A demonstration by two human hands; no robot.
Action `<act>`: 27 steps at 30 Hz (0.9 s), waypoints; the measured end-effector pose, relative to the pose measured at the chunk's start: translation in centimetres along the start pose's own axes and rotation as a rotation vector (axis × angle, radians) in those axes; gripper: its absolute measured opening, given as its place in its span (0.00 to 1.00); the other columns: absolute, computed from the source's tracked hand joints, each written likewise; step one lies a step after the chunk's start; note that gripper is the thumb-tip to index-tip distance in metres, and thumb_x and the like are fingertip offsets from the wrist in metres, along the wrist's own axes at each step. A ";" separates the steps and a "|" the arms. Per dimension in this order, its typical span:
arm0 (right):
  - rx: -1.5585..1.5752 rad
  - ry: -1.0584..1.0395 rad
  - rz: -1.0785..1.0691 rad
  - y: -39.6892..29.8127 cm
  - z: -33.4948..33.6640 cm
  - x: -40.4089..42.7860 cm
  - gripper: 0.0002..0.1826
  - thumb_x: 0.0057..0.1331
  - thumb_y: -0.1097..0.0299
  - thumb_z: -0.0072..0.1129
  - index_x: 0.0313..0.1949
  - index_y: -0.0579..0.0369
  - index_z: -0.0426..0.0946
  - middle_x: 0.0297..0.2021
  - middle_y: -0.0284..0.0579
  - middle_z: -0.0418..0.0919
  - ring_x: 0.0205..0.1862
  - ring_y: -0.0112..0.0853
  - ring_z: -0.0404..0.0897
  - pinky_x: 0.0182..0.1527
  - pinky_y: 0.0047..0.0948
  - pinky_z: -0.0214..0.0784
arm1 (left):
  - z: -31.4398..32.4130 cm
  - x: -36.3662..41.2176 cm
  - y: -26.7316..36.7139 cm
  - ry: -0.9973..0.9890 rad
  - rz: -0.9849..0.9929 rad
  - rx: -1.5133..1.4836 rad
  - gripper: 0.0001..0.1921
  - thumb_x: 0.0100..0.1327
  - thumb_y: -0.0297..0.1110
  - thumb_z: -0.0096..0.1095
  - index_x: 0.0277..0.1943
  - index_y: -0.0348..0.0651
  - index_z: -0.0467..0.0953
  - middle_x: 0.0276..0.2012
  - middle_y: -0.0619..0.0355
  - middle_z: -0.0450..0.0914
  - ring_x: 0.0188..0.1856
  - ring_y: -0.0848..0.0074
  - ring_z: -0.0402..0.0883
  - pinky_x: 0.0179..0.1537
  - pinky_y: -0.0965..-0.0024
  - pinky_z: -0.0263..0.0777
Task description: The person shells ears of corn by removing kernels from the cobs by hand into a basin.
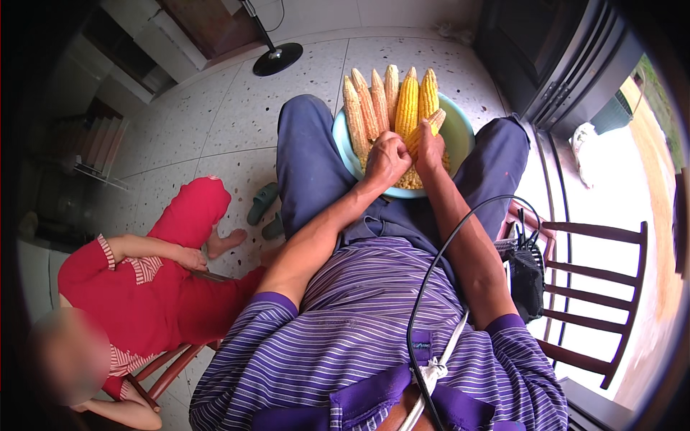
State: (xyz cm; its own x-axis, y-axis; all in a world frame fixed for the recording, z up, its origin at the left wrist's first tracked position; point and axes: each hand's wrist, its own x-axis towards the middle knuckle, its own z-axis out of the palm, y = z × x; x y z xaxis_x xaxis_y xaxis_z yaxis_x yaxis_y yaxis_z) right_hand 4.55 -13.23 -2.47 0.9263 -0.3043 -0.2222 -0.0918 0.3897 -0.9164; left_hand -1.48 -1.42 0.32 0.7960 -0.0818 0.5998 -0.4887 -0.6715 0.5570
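Observation:
In the head view, a light-blue plastic basin (468,129) rests between my thighs. Loose yellow corn kernels (408,180) lie in its bottom. My right hand (430,149) is shut around a partly shelled ear of corn (437,119), its tip pointing up and away. My left hand (387,157) is curled against the lower end of that ear, which my fingers partly hide. Two yellow ears (407,102) with rows of kernels lean on the far rim. Beside them on the left stand several mostly bare cobs (379,99).
A person in red clothes (124,291) sits close on my left. Green slippers (263,202) lie on the speckled floor. A black round stand base (277,58) is ahead. At my right are a wooden chair (593,277), a black cable (431,269) and an open doorway.

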 end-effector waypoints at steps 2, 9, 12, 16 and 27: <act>0.064 0.007 -0.025 -0.3 0.3 -0.5 0.28 0.66 0.56 0.61 0.58 0.64 0.72 0.48 0.48 0.79 0.46 0.37 0.78 0.48 0.38 0.71 | -0.2 0.1 -0.4 0.022 0.015 -0.028 0.03 0.49 0.23 0.65 0.29 0.38 0.79 0.38 0.48 0.81 0.43 0.56 0.82 0.47 0.60 0.77; 0.168 -0.007 -0.001 -0.1 -0.5 0.2 0.28 0.67 0.56 0.59 0.60 0.63 0.71 0.49 0.48 0.79 0.47 0.36 0.78 0.49 0.38 0.72 | -1.4 1.3 -1.8 -0.007 -0.407 -0.195 0.07 0.54 0.30 0.67 0.34 0.39 0.78 0.29 0.52 0.84 0.32 0.67 0.84 0.37 0.64 0.77; 0.238 -0.101 0.053 -0.7 0.1 -1.1 0.28 0.68 0.55 0.58 0.61 0.63 0.70 0.50 0.49 0.78 0.47 0.37 0.78 0.49 0.38 0.72 | -1.3 0.6 -3.3 -0.095 -0.463 -0.233 0.11 0.58 0.36 0.68 0.36 0.37 0.79 0.30 0.52 0.84 0.32 0.68 0.84 0.36 0.64 0.76; 0.310 -0.225 0.052 -0.7 0.0 -1.2 0.28 0.69 0.54 0.56 0.59 0.65 0.70 0.48 0.51 0.79 0.46 0.39 0.80 0.49 0.38 0.74 | -1.1 1.0 -3.2 -0.303 -0.619 -0.342 0.20 0.67 0.48 0.61 0.42 0.35 0.81 0.30 0.52 0.83 0.35 0.71 0.82 0.39 0.66 0.74; 0.255 -0.218 0.049 -0.8 0.4 -0.9 0.26 0.70 0.56 0.55 0.57 0.67 0.70 0.47 0.53 0.80 0.46 0.42 0.81 0.49 0.40 0.75 | -1.0 1.3 -2.7 -0.502 -0.883 -1.086 0.18 0.71 0.39 0.58 0.51 0.30 0.77 0.43 0.53 0.82 0.49 0.72 0.80 0.53 0.67 0.73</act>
State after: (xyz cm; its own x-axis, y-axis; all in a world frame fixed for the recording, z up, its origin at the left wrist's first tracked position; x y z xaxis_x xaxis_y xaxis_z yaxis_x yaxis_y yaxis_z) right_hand 3.93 -12.91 -1.42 0.9820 -0.0976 -0.1618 -0.0689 0.6123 -0.7876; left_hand 0.53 0.98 0.20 0.8966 -0.3417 -0.2818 0.3644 0.2075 0.9078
